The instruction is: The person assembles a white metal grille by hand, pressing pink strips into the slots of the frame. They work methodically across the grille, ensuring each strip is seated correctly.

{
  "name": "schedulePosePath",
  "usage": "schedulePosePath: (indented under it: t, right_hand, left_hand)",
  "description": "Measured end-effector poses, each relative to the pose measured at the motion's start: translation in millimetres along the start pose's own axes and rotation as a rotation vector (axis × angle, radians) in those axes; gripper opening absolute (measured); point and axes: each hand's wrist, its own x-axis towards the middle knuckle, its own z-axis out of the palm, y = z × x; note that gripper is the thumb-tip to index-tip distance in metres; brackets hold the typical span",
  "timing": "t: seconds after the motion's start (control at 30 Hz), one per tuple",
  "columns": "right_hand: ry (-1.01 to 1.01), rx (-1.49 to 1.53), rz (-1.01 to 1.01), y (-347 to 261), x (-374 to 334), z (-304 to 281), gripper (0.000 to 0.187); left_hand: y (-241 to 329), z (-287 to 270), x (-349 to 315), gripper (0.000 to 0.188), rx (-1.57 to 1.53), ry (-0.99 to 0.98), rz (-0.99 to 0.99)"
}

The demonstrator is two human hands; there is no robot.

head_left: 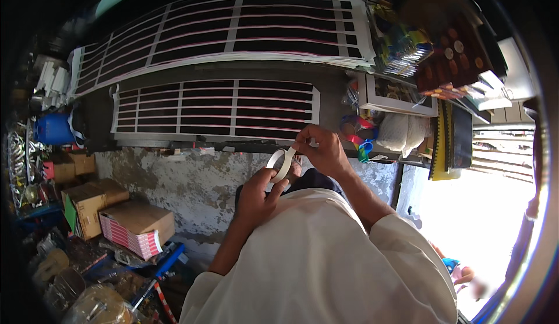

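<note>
My left hand (258,193) grips a white roll of tape (280,163) from below. The fingertips of my right hand (321,149) pinch the roll's upper edge, where the tape end seems to sit. Both hands hover just in front of a dark worktop (332,105). On it lies a white sheet with black rectangles and pink lines (215,110). A larger stack of the same sheets (233,30) lies behind it. My sleeves and front are cream cloth.
Cardboard boxes (96,199) and a pink-striped box (137,231) stand on the floor at left, near a blue barrel (53,129). Colourful ribbons (358,132), a white bag (404,132) and framed items (402,94) crowd the worktop's right end. Bright daylight fills the right.
</note>
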Motion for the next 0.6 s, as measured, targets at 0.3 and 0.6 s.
schedulePosePath:
  t: [0.3,0.6]
  right_hand:
    - [0.026,-0.047,-0.061,33,61,-25,0.005]
    - [0.122,-0.326,-0.061,92,146,-59,0.01]
  left_hand:
    - [-2,13,9,0.027,0.056,0.103,-0.193]
    - [-23,20,16,0.031,-0.153,0.032,-0.373]
